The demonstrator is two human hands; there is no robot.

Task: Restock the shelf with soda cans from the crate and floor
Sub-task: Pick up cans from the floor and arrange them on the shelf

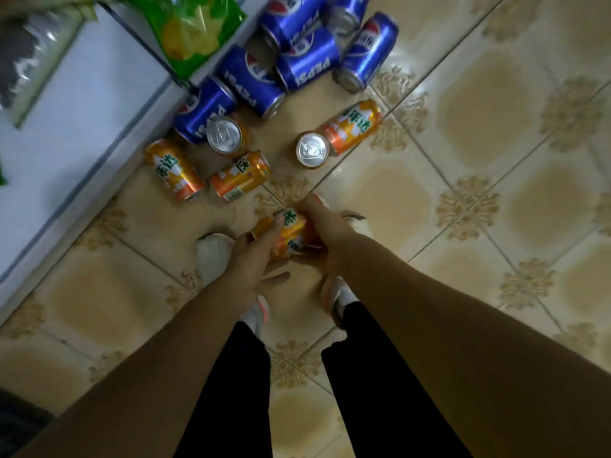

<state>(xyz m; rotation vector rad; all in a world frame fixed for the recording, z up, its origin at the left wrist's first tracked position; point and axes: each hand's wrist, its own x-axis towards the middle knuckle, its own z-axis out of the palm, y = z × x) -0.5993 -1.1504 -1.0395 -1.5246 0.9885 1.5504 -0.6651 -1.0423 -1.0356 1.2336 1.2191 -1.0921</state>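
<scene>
Held orange can [291, 238]: centre of frame, above tiled floor [479, 110], gripped by left hand [256, 256] and right hand [325, 238], fingers curled round it.
Loose orange cans [239, 176], five: floor, above centre.
Blue cans [307, 66]: upper centre, beside white shelf [82, 104].

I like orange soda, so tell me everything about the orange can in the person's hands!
The orange can is shiny metal with green and white markings. It is tipped sideways, low by the tiled floor. The left hand holds one side, the right hand the other, covering its ends. Whether it touches the floor is unclear.
</scene>
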